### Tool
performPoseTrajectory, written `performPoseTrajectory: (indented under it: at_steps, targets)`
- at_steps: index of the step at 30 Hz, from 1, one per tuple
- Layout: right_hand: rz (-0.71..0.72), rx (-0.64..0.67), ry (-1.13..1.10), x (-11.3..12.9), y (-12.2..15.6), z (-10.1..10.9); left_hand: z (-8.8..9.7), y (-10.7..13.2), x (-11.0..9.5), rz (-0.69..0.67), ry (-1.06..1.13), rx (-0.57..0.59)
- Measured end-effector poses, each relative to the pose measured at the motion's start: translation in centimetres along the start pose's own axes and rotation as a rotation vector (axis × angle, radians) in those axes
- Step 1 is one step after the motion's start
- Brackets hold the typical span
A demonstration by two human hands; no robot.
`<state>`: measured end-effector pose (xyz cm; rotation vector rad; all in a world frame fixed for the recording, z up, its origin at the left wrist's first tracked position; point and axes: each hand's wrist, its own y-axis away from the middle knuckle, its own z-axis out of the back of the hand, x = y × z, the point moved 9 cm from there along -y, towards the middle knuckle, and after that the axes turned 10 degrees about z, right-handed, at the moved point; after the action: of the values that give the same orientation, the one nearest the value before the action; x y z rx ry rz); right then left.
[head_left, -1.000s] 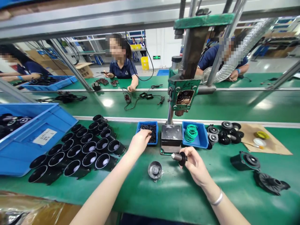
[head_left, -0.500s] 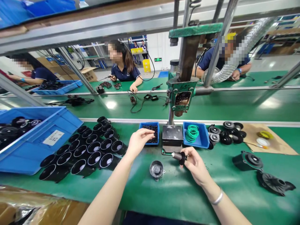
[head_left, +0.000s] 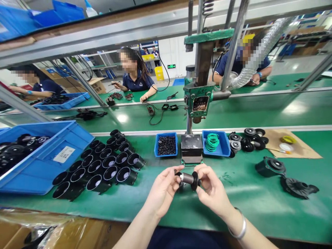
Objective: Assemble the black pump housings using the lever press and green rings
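My right hand point(head_left: 211, 188) grips a rotor-like part point(head_left: 187, 178) by its black disc. Its grey cylinder and white-tipped shaft point left. At that tip, my left hand point(head_left: 163, 190) pinches a small black ring point(head_left: 178, 174); whether the ring is around the shaft or just against it I cannot tell. Beneath the hands a round housing is mostly hidden. Just beyond them stands the metal block point(head_left: 192, 147) of a green press point(head_left: 199, 100). Left of the block is a blue bin point(head_left: 166, 155) of small black rings, and right of it a blue bin point(head_left: 224, 144) with green rings.
Several black cup housings point(head_left: 94, 183) stand at left beside a large blue crate point(head_left: 75, 138) of black parts. Black discs point(head_left: 247, 145), cardboard point(head_left: 306, 148), a closed housing point(head_left: 269, 167) and a ribbed cover point(head_left: 297, 186) lie at right. Co-workers sit across the bench.
My left hand has come away from the bin of black rings with one ring, over to the shaft tip. My right hand has brought the rotor slightly left and nearer, above the round housing.
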<state>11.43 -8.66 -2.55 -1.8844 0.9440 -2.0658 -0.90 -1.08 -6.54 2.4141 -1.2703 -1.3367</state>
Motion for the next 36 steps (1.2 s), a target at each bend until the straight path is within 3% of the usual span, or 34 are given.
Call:
performPoseTrajectory:
  at_steps: [3,5,8,12,16,18,23,25,28,32,34,36]
  targets:
    - [0.038,-0.02,0.109,0.6,0.4,-0.5,-0.6,0.2,1.3,0.061,0.059,0.041]
    - [0.087,-0.025,0.213,1.3,0.7,-0.7,-0.7,0.4,1.6,0.031,0.086,0.031]
    - [0.272,-0.011,0.452,3.5,0.8,-1.1,-0.6,0.7,1.5,-0.034,0.093,0.003]
    - [0.565,0.118,0.716,5.8,1.3,-1.9,-0.6,0.9,1.5,-0.039,0.034,0.011]
    - [0.697,0.284,0.83,6.1,2.2,-2.3,-0.7,1.0,1.6,-0.021,-0.034,0.034]
    - [0.648,0.283,0.794,5.9,2.2,-2.0,-0.9,1.1,1.7,-0.022,-0.043,0.051]
    - [0.035,-0.029,0.17,1.8,1.6,0.2,-1.9,1.6,1.7,-0.09,-0.102,0.101]
    - [-0.079,-0.083,-0.039,0.5,1.9,-0.1,-2.0,1.9,1.2,-0.144,-0.151,0.09]
    - [-0.095,-0.094,-0.157,0.1,2.1,-0.3,-2.3,2.4,0.7,-0.182,-0.224,0.123]
    - [-0.066,-0.061,-0.15,0.4,2.1,-0.3,-2.8,3.1,0.2,-0.206,-0.315,0.202]
    - [-0.048,-0.067,-0.124,0.6,2.0,-0.1,-2.1,3.2,-0.8,-0.333,-0.443,0.113]
    - [-0.043,-0.089,-0.106,0.6,2.0,0.4,-1.0,3.3,-1.9,-0.524,-0.692,-0.091]
